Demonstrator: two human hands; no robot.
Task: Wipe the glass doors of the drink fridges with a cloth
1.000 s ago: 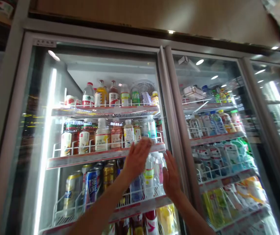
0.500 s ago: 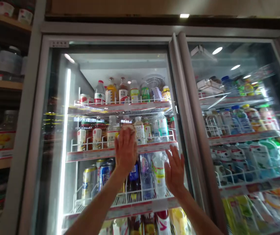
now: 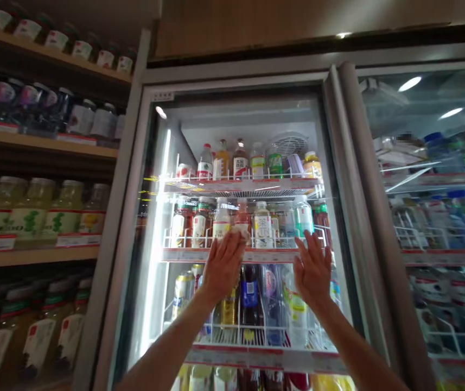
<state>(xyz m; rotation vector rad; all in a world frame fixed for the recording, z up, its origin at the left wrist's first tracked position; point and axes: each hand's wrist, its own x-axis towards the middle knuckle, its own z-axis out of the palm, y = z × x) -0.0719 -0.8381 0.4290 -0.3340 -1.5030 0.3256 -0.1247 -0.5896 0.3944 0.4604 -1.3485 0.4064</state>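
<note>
My left hand [image 3: 223, 266] lies against the glass door [image 3: 256, 108] of a drinks fridge, its fingers together and pointing up. A pale, crumpled cloth [image 3: 243, 235] shows at its fingertips, the rest covered by the hand. To the right, my right hand [image 3: 313, 269] is up at the glass with its fingers spread and nothing in it. Whether its palm touches the door I cannot tell. Behind the glass, between the hands, stand a bottle with a white label [image 3: 262, 225] and a dark bottle with a blue label [image 3: 250, 296].
A metal door frame and upright handle [image 3: 340, 163] run along the right side of this door. Beyond them is a second fridge door [image 3: 423, 119] with more drinks. Wooden shelves [image 3: 45, 142] with jars and bottles stand on the left.
The view has swung left, bringing more of the wooden shelves into sight. My left hand has slid down the glass with the cloth. My right hand stays spread near the door's right side.
</note>
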